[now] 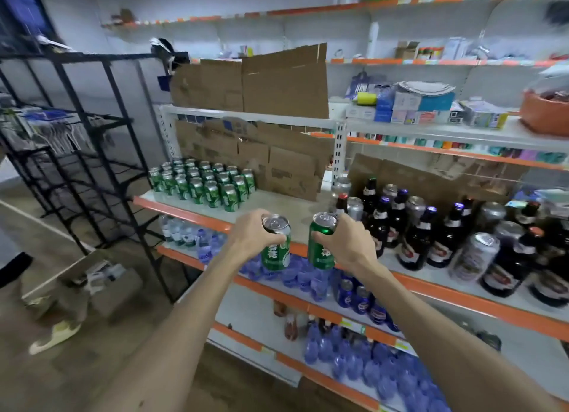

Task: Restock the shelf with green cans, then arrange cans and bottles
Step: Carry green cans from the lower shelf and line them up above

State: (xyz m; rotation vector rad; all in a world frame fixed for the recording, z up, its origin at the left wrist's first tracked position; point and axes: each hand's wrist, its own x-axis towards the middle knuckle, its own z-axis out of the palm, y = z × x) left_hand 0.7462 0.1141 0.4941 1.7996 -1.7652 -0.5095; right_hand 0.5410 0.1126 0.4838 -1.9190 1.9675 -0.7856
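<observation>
Many dark bottles [415, 236] beside green cans [321, 250]

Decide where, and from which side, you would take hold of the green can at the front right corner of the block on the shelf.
Grip the corner can round its upper side wall, coming from the front right. It stands upright with neighbours packed behind and to its left, while its front and right sides face bare shelf, so fingers probably fit only there.
</observation>
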